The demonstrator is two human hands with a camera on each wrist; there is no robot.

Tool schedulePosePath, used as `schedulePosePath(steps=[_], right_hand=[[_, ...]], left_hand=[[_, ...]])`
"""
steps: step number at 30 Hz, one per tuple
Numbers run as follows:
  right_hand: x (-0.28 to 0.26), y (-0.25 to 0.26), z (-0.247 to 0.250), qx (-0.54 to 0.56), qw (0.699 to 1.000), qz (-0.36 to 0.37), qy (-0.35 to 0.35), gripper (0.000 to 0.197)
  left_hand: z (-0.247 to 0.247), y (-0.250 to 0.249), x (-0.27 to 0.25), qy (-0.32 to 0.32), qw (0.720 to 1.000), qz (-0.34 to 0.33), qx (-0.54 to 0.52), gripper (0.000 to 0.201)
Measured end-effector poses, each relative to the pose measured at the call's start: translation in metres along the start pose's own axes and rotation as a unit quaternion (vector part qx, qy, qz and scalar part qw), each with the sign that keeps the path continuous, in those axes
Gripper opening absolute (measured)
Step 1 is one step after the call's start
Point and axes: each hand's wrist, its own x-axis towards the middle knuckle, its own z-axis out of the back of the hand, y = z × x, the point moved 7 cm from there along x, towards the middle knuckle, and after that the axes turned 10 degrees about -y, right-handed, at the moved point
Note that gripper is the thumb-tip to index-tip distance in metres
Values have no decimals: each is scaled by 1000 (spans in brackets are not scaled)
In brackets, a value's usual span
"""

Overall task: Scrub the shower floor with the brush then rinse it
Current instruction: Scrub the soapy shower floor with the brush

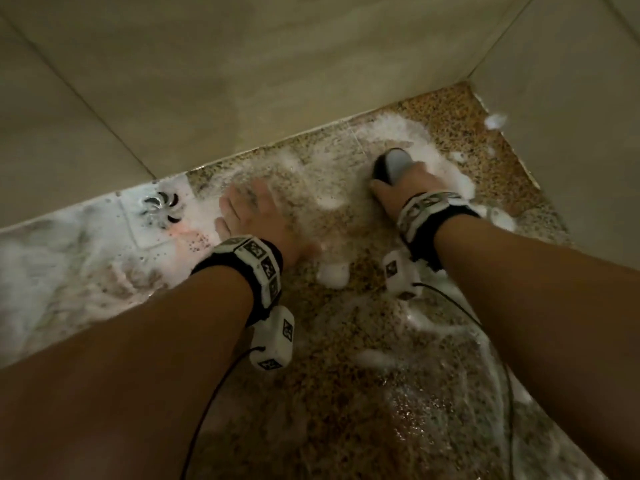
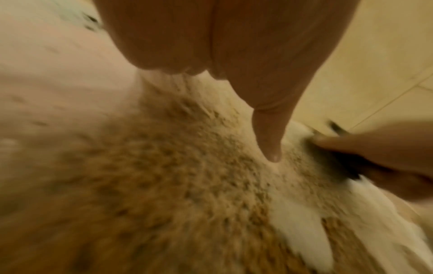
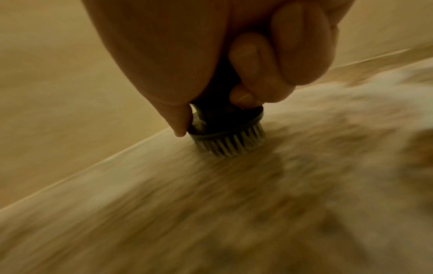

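The shower floor (image 1: 346,358) is speckled brown stone, wet and streaked with white foam (image 1: 388,129). My right hand (image 1: 405,188) grips a black scrub brush (image 1: 391,166) with a grey top, near the far right corner. In the right wrist view the fingers (image 3: 269,61) curl round the brush (image 3: 225,128), and its bristles press on the floor (image 3: 211,213) close to the wall's foot. My left hand (image 1: 252,213) lies flat on the soapy floor, fingers spread, just right of the drain. In the left wrist view its thumb (image 2: 269,133) points down onto the floor (image 2: 164,185).
A round metal drain (image 1: 162,206) sits in a pale tile at the left by the wall. Beige tiled walls (image 1: 242,64) close in behind and on the right (image 1: 571,116). Blobs of foam (image 1: 334,275) lie between my hands. Black wrist cables (image 1: 485,327) trail over the floor.
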Motion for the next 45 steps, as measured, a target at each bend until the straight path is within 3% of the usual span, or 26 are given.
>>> schedulePosePath(steps=[4, 6, 9, 11, 14, 16, 18, 20, 22, 23, 25, 29, 31, 37, 42, 45], right_hand=[[-41, 106, -45, -19, 983, 156, 97, 90], [-28, 113, -46, -24, 986, 141, 87, 93], [0, 98, -27, 0, 998, 62, 27, 89], [-7, 113, -29, -4, 998, 59, 20, 89], [-35, 176, -53, -42, 980, 184, 64, 93], [-45, 199, -60, -73, 961, 253, 89, 92], [-31, 189, -47, -71, 954, 284, 72, 81], [1, 150, -26, -42, 974, 220, 37, 74], [25, 104, -11, -38, 996, 73, 14, 83], [24, 97, -8, -47, 998, 43, 9, 84], [12, 125, -18, -24, 993, 114, 7, 82], [-40, 209, -58, -43, 961, 263, 70, 84], [-50, 228, -58, -87, 944, 309, 72, 84], [-12, 180, -37, -86, 972, 217, 26, 91], [-57, 257, -68, -125, 925, 355, 49, 76], [-53, 263, -64, -147, 908, 387, 65, 75]], left_hand=[[5, 22, -10, -70, 997, 27, 28, 124], [2, 33, -13, -53, 998, 17, 35, 122], [-5, 45, -15, -17, 997, -9, 68, 135], [-9, 44, -15, -9, 997, -16, 74, 131], [-7, 41, -14, -15, 998, -3, 56, 104], [-6, 41, -12, -19, 998, 1, 60, 104], [-5, 41, -12, -11, 998, 2, 67, 108], [-5, 41, -13, 10, 997, 1, 80, 122], [-6, 39, -13, 33, 996, -4, 88, 138], [-7, 38, -13, 34, 995, -5, 90, 141], [-7, 38, -13, 20, 996, -4, 86, 139], [-6, 39, -13, -22, 998, 0, 53, 113], [-7, 40, -14, -9, 998, -1, 64, 122], [-10, 38, -10, 24, 997, 10, 71, 132], [-12, 41, -5, 29, 998, 13, 61, 139], [-13, 42, -7, 21, 998, -2, 65, 141]])
